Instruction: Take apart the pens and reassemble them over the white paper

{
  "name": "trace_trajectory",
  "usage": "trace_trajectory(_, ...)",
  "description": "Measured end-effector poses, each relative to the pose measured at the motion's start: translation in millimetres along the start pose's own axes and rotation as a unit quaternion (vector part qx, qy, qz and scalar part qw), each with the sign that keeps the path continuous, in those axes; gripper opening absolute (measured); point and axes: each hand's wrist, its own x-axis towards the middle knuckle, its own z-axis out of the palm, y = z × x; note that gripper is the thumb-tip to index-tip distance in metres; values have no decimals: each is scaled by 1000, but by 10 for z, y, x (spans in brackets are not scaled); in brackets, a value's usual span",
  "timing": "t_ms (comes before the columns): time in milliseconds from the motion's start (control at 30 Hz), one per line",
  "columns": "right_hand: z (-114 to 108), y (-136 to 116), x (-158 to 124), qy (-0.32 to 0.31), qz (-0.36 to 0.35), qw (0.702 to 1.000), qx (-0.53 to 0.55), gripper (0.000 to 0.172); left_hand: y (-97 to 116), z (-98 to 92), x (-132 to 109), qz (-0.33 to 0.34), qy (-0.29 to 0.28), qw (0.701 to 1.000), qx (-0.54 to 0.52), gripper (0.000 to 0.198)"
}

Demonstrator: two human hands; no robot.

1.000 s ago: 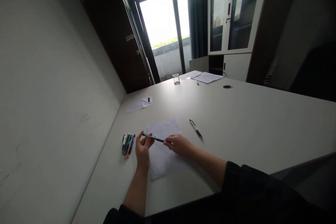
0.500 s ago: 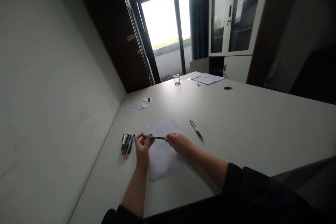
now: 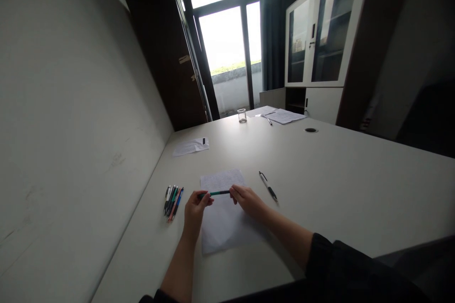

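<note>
Between my two hands a green pen [image 3: 219, 193] with a dark grip lies level above a sheet of paper [image 3: 222, 232]. My left hand [image 3: 195, 206] pinches its green end between thumb and fingers. The fingertips of my right hand [image 3: 245, 200] are closed around the dark end, hiding the tip. Writing covers the upper part of the sheet; its lower part looks blank. To the right of the paper rests a white and black pen [image 3: 268, 186]. Several pens [image 3: 173, 203] in different colours lie side by side left of my left hand.
Toward the far edge of the white table [image 3: 330, 184] stand a clear glass [image 3: 242, 115] and some papers [image 3: 284, 116] with a pen. A crumpled sheet [image 3: 191, 147] lies near the left wall. A round cable hole [image 3: 311, 130] is at the back right.
The view has tilted, so the scene sits slightly lower. My left fingers have closed further over the green end of the pen, and both hands still hold it.
</note>
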Motion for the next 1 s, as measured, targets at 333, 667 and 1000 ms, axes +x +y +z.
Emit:
trace_trajectory(333,-12,24,-6,-29,-14,999,4,39,71,-88,-20,152,-69,951,259,23)
trace_trajectory(667,-2,99,2,-49,-48,997,-47,31,10,-118,-44,65,-68,967,235,30)
trace_trajectory(1000,-45,50,3,-41,-32,998,-24,12,-16,-142,-26,101,-74,956,264,25)
